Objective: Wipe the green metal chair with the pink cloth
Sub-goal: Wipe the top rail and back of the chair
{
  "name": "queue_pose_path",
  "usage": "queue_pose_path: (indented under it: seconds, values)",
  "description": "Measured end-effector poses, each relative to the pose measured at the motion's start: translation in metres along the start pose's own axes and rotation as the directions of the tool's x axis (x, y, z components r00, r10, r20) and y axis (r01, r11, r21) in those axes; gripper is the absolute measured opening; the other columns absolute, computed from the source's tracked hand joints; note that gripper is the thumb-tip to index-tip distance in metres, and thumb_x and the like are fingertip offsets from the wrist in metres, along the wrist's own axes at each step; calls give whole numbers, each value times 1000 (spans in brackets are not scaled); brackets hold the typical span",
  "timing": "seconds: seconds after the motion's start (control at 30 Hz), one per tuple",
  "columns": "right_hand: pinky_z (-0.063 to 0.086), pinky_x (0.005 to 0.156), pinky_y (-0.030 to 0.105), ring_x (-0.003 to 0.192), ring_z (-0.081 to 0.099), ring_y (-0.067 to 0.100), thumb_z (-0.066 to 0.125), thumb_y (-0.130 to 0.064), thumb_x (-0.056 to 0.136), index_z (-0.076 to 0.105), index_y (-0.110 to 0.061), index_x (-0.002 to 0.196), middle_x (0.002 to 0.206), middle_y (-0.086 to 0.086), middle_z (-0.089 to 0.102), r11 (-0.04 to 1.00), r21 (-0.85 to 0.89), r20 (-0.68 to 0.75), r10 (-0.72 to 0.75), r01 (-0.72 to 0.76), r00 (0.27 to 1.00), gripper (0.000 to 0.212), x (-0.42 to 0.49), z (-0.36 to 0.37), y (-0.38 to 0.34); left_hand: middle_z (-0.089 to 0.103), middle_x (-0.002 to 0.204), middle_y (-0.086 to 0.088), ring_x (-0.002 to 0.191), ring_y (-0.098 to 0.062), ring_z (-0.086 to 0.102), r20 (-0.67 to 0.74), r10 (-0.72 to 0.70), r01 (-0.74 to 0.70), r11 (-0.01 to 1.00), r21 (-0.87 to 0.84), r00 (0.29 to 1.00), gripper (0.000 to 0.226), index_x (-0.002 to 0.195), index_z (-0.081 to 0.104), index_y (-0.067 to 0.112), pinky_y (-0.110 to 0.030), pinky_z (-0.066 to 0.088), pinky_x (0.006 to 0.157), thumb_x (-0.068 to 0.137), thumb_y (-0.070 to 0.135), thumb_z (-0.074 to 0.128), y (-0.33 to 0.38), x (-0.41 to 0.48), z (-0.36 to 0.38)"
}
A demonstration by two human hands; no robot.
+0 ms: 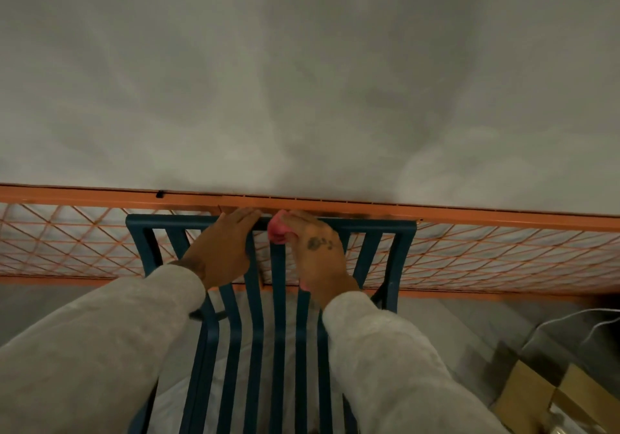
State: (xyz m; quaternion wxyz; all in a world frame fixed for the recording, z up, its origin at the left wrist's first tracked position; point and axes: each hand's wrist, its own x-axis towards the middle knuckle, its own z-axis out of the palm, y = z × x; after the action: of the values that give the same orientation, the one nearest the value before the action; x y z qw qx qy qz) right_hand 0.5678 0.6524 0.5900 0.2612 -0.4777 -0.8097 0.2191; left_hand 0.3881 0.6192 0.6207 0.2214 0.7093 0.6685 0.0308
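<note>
Head view: we are bent over the green metal chair (268, 333), which stands with its slatted back against an orange mesh rack (469, 255) and a grey wall behind. Right hand (318, 252) is clamped on the bunched pink cloth (277, 230), pressed at the top rail of the backrest near its middle; most of the cloth is hidden under the palm. Left hand (223, 249) lies flat and empty on the slats just beside, fingers (245, 217) reaching the top rail, grip apart, steadying the chair.

Judgement: step in hand is wiping the top rail and upper slats. To do it well we should wrap the cloth around the rail rather than dab one face, draw it along toward each corner, then run down each slat singly. We keep the left hand bracing so the chair does not scrape the rack.
</note>
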Motion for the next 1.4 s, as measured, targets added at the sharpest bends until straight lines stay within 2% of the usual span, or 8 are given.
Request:
queue_pose_path:
  seconds: [0.07,0.33,0.67,0.77,0.9,1.17,1.27,1.4]
  values:
    - [49,97,18,106,61,3,58,-10,96,71,-30,107,114,-9,68,998,40,-22,46,-45,999,26,-14,-27,21,20,161,-3,147,-29,21,6,-15,15,1000,22,1000,81,154,19,17,-40,23,118,86,13,63,1,-1,0]
    - [63,68,29,80,69,-2,54,-31,102,70,-37,91,95,-22,70,914,130,-203,403,-384,892,20,-50,-102,90,26,157,-4,143,-32,26,-55,-21,21,1000,2,998,75,152,25,16,-41,32,112,88,18,63,4,-4,4]
    - [59,86,35,98,64,15,72,-9,85,64,-34,107,113,-9,64,980,30,-56,198,-196,979,34,-21,-25,27,29,157,-5,141,-28,32,39,-25,24,999,29,999,74,152,24,16,-38,32,112,89,18,63,2,-1,-3]
    - [58,86,35,96,66,13,58,-11,96,68,-29,102,107,-9,68,992,35,-60,121,-119,991,22,-27,-48,38,58,130,-13,101,-26,59,-2,-16,16,1000,0,1000,53,139,45,10,-30,46,82,89,10,60,10,6,-9]
    - [56,83,23,89,65,-4,54,-21,99,69,-36,95,98,-21,69,971,26,-87,240,-239,967,21,-39,-83,73,63,91,-1,68,-17,53,-22,24,-23,999,49,999,29,117,61,17,-24,36,51,89,12,55,31,21,-11]
    - [41,68,-3,83,56,-8,63,-20,98,67,-21,128,108,-16,60,783,305,-70,586,-542,807,30,-53,-135,124,63,127,-3,107,-23,60,-106,258,-264,963,-47,960,45,134,55,25,-37,51,87,93,7,50,119,54,24]
    - [50,98,25,110,61,17,70,-27,92,67,-25,130,126,-5,64,644,457,-14,695,-614,719,38,-61,-126,143,58,137,-5,118,-26,57,-109,281,-285,958,-22,953,51,140,50,22,-41,49,97,92,3,48,142,67,41]
    - [52,101,42,100,66,22,73,-25,90,72,-24,118,114,-4,70,462,585,79,786,-667,613,28,-92,-90,153,50,146,-5,131,-26,49,-116,304,-309,951,-29,946,53,143,47,19,-42,41,108,92,2,47,154,77,54]
